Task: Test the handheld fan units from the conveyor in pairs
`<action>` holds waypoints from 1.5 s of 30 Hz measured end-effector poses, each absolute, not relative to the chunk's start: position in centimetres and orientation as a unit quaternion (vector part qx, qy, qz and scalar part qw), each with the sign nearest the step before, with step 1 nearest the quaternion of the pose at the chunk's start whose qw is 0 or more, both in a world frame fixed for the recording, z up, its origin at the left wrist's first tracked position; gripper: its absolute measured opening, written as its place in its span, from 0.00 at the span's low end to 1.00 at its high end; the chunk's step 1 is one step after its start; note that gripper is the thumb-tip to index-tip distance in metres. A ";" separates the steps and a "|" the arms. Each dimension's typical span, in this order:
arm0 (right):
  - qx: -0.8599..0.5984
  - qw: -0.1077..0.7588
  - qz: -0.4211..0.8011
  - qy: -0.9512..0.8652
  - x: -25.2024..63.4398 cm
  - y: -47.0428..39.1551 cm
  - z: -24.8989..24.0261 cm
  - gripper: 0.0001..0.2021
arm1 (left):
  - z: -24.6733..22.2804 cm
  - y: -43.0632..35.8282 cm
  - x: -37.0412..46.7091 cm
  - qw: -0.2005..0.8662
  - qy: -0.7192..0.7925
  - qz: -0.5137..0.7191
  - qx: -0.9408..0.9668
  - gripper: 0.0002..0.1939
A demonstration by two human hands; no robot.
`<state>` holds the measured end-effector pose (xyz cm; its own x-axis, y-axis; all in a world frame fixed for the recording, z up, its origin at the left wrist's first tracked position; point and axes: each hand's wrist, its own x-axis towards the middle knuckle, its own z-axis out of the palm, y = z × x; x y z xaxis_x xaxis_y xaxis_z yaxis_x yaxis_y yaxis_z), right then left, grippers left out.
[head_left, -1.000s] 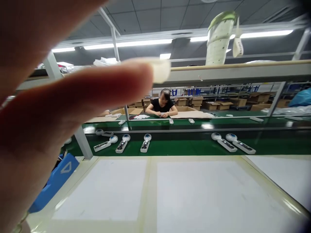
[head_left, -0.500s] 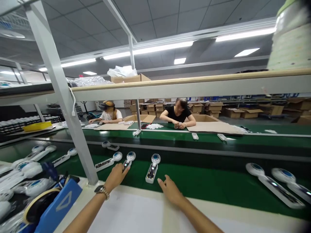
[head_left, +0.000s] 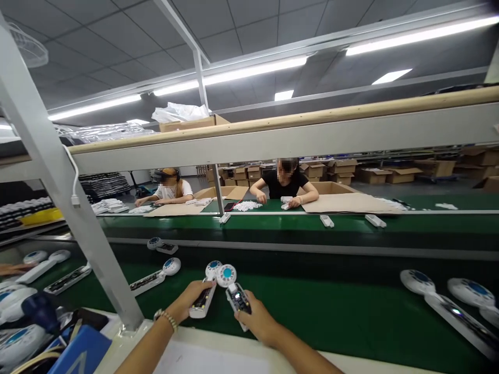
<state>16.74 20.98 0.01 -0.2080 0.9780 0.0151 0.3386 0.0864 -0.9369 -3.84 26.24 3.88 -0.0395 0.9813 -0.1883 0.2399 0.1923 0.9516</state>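
Two white devices with round blue-centred heads and open bodies showing circuit boards are in front of me, their heads close together. My left hand is closed on the left device, at its upper body. The right device is gripped between the thumb and fingers of my right hand, with a small light glowing on its board. Both are over the near edge of the green belt. Another such device lies left of my left hand.
A slanted grey post stands left of my arm. Piled devices and a blue bin are at lower left. More devices lie right. Two people work across the belt; a shelf beam crosses above.
My hands have come closer together. My right hand has closed on a device; the left one now holds its device nearer the other. The view has shifted, and the person opposite has parted their hands.
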 end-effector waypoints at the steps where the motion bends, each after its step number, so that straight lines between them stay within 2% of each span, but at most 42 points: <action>1: -0.484 0.399 0.469 -0.622 18.0 20.1 -0.1 0.22 | 4.0 25.3 -2.7 0.521 0.592 0.393 0.473 0.17; 5: -0.372 0.535 0.602 -0.462 23.3 16.5 -0.7 0.29 | 4.2 21.4 2.7 0.682 0.468 0.453 0.331 0.15; 9: -0.382 0.558 0.587 -0.445 28.2 12.9 -1.1 0.27 | 2.8 17.8 8.6 0.745 0.391 0.435 0.321 0.15; 14: -0.424 0.566 0.597 -0.380 31.6 8.6 0.6 0.22 | 1.3 13.8 13.2 0.754 0.400 0.385 0.350 0.16; 20: -0.446 0.560 0.618 -0.324 31.9 7.6 1.8 0.22 | 2.3 11.9 13.1 0.768 0.386 0.349 0.373 0.22; 27: -0.422 0.525 0.648 -0.356 31.2 7.2 1.2 0.36 | 2.0 11.3 12.7 0.752 0.350 0.360 0.428 0.26; 31: -0.425 0.546 0.644 -0.326 31.1 7.3 0.9 0.33 | 1.9 11.4 12.7 0.750 0.359 0.356 0.427 0.25; 45: -0.429 0.586 0.622 -0.293 30.8 7.7 0.5 0.37 | 1.8 11.3 12.7 0.732 0.368 0.334 0.467 0.22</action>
